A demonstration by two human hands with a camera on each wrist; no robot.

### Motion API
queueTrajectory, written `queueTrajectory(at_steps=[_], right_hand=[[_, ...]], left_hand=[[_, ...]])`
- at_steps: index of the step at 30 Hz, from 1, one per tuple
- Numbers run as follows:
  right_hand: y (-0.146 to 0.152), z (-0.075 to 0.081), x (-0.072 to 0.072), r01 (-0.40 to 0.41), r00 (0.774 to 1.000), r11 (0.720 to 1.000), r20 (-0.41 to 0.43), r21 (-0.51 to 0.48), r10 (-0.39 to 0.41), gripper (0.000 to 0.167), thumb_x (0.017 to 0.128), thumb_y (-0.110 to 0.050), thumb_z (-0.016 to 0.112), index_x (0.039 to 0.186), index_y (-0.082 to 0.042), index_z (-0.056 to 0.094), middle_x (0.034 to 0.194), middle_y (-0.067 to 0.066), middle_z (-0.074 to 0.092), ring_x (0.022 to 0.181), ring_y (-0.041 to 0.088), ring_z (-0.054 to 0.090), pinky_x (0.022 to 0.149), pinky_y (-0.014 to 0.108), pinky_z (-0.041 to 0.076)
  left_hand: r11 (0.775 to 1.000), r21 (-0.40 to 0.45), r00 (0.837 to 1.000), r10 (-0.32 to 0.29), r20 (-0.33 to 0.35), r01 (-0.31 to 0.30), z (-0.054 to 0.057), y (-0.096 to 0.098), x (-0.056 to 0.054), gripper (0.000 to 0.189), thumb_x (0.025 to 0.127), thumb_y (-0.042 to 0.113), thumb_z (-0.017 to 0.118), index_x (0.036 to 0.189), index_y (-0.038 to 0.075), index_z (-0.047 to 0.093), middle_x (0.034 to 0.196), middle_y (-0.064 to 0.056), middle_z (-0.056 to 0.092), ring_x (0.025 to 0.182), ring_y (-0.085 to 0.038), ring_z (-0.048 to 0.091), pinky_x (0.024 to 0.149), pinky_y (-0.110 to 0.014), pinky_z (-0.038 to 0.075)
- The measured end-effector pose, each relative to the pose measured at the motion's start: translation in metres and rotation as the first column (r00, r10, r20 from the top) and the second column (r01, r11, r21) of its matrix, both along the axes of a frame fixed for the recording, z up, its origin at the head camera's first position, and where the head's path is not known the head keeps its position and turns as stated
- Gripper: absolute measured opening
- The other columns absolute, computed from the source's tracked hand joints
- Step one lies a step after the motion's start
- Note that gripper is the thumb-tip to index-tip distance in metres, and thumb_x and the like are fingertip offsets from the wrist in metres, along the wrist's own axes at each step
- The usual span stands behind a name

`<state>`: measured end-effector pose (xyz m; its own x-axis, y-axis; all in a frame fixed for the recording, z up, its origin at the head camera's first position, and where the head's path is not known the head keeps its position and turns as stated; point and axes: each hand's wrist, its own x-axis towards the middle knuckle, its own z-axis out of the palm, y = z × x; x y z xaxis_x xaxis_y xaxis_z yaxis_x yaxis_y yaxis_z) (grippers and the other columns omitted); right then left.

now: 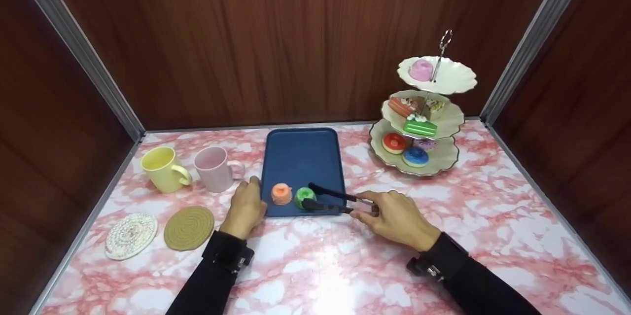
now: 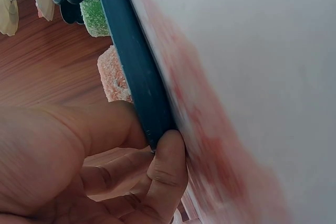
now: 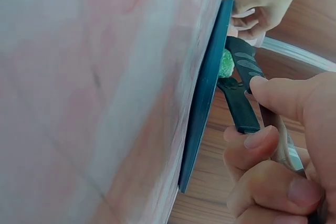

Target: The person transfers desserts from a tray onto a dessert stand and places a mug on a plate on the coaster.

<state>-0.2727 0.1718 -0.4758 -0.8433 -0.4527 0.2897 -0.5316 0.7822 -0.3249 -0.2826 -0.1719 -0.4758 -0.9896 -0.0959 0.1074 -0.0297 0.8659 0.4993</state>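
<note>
My left hand (image 1: pixel 245 206) pinches the near left corner of a blue tray (image 1: pixel 303 155), thumb and finger on either side of the rim in the left wrist view. Tongs (image 1: pixel 328 196) with black tips are gripped in my right hand (image 1: pixel 398 216). Their tips stand on either side of a small green cake (image 1: pixel 305 196) at the tray's near end; whether both touch it I cannot tell. To its left on the tray sits an orange cake (image 1: pixel 281 193). The right wrist view shows the green cake (image 3: pixel 226 64) partly hidden by the tongs (image 3: pixel 244 87).
A three-tier stand (image 1: pixel 446 157) with toy cakes and doughnuts is at the back right. Left of the tray are a pink mug (image 1: pixel 213 169) and a yellow mug (image 1: pixel 161 169). Before them lie a tan coaster (image 1: pixel 189 227) and a white coaster (image 1: pixel 131 236). Wood panels enclose the table.
</note>
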Motion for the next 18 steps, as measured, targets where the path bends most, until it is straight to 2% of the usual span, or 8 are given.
queueTrajectory(at_steps=[13,18], right_hand=[[0.003,0.0006,0.0015,-0.018,1.0,1.0,-0.011,-0.025,0.018,0.041,0.081,-0.057,0.056,0.118,-0.039,0.06,0.047,-0.016,0.039,0.039,-0.001,0.03,0.032,0.024,0.023],[0.0059,0.0033,0.0005,0.007,1.0,0.999,-0.029,-0.044,-0.009,0.039,0.081,-0.055,0.058,0.116,-0.039,0.062,0.045,-0.018,0.038,0.038,-0.003,0.028,0.032,0.024,0.021]], left_hand=[[1.0,-0.005,1.0,-0.003,0.016,0.003,0.0001,-0.0008,-0.0005,0.05,0.074,0.002,0.062,0.122,0.001,0.047,0.11,-0.022,0.052,0.1,-0.037,0.056,0.087,-0.047,0.048],[1.0,0.008,1.0,-0.003,0.008,0.002,0.0003,-0.0008,-0.0006,0.049,0.075,0.002,0.062,0.121,0.002,0.048,0.109,-0.022,0.052,0.099,-0.036,0.056,0.087,-0.046,0.048]])
